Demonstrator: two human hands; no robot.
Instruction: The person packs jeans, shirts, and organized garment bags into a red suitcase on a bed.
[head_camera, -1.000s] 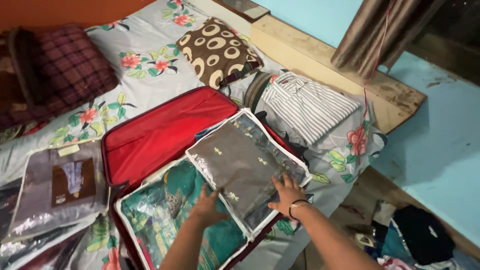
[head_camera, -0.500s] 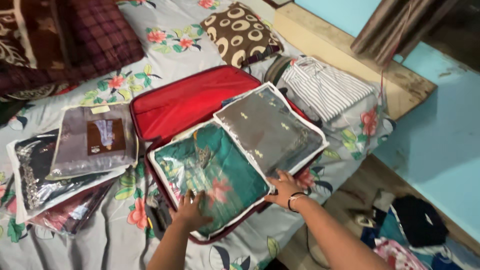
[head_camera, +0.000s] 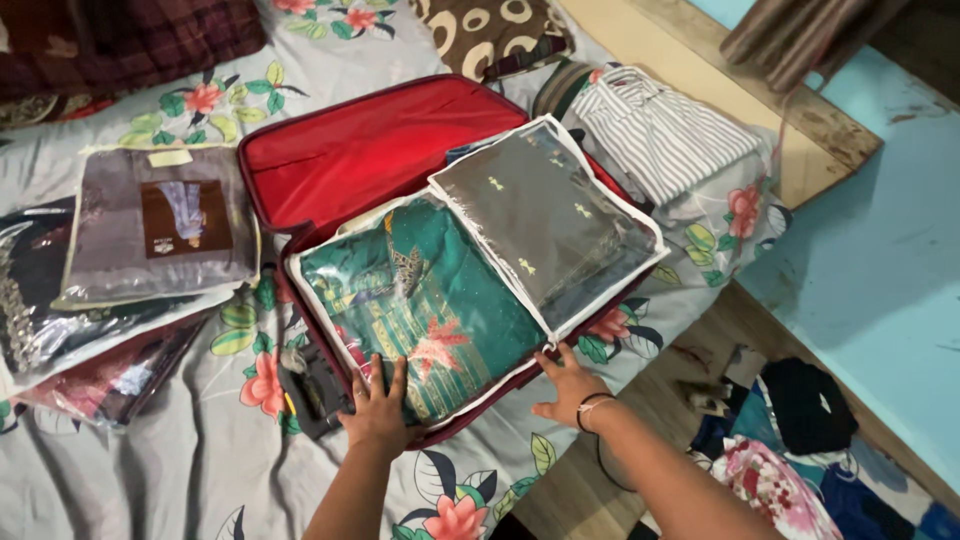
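Observation:
An open red suitcase (head_camera: 345, 150) lies on a floral bedsheet (head_camera: 180, 470). Inside it sit two clear zip pouches side by side: one with green patterned cloth (head_camera: 420, 300), one with dark grey cloth (head_camera: 545, 225). My left hand (head_camera: 378, 410) rests flat on the near edge of the green pouch and the suitcase rim, fingers spread. My right hand (head_camera: 568, 385), with a black band at the wrist, presses flat on the suitcase's near right corner beside the grey pouch. Neither hand grips anything.
More clear pouches of clothing (head_camera: 150, 235) are stacked on the bed at left. A folded striped shirt (head_camera: 660, 130) and a brown circle-patterned cushion (head_camera: 490, 30) lie beyond the suitcase. Clothes (head_camera: 790, 470) lie on the floor at right by a turquoise wall.
Both hands slid from the pouch tops down to the suitcase's near edge. The view shifted left and down, bringing the stacked pouches on the left into sight.

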